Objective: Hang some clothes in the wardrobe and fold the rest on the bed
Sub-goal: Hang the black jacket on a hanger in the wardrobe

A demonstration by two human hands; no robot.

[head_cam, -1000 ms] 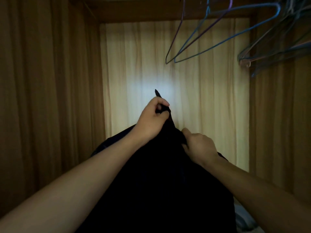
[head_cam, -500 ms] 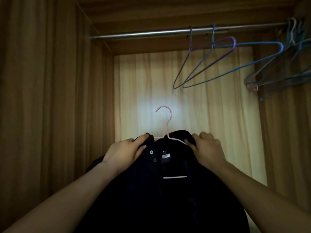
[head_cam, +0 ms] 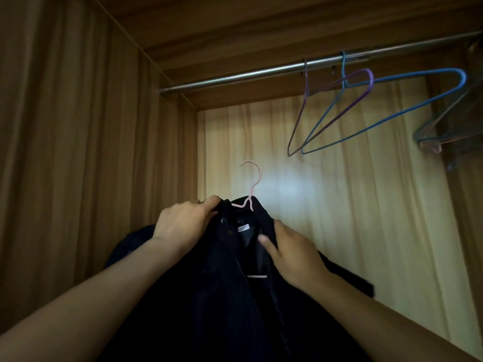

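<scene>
Holding: a person has a dark shirt (head_cam: 214, 296) up on a pink hanger (head_cam: 251, 190), lower middle of the frame, inside the wardrobe (head_cam: 78, 152).
Left hand (head_cam: 183, 226): fingers curled round the collar edge, just left of the hanger neck, gripping the cloth.
Right hand (head_cam: 292, 257): thumb laid on the inner collar, fingers wrapped behind the shoulder, pinching the cloth.
Shirt: collar open, white label (head_cam: 243, 227) and buttons showing, and the hanger's bottom bar shows in the neck opening.
Pink hook: free in the air at frame centre, well below the rail (head_cam: 261, 73), touching nothing.
Rail: metal, runs across the upper right.
On rail: purple hanger (head_cam: 371, 78) and blue hanger (head_cam: 464, 78), both bare and overlapping.
Far right: a bunch of hangers (head_cam: 433, 142), blurred, count unclear.
Back panel: pale wood with a bright glare patch at centre.
</scene>
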